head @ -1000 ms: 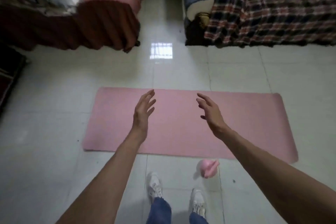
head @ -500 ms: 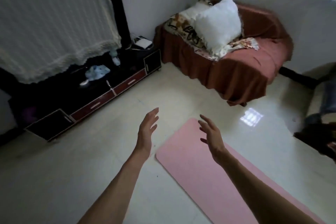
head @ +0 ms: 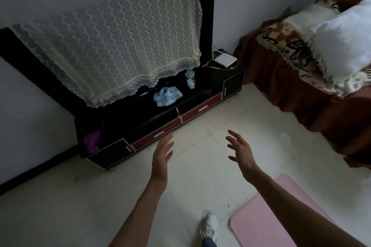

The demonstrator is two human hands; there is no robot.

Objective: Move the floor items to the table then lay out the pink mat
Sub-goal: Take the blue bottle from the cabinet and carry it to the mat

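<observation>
Here, both hands reach forward over the pale tiled floor (head: 96,206) at the centre of the frame, empty: the left hand (head: 162,156) with fingers straight and close together, the right hand (head: 242,151) with fingers spread wide. The pink mat (head: 267,218) lies flat on the floor in the lower right, partly crossed by the right forearm, with a white shoe (head: 208,226) just beside its near corner. At centre left stands a low black bench (head: 160,126) with red drawer fronts, carrying a blue-and-white cloth bundle (head: 167,96), a small bottle (head: 190,77) and a white box (head: 224,60). A lace cover (head: 112,46) drapes the screen above it. A rust-covered bed (head: 301,94) with a white pillow (head: 345,40) fills the upper right.
</observation>
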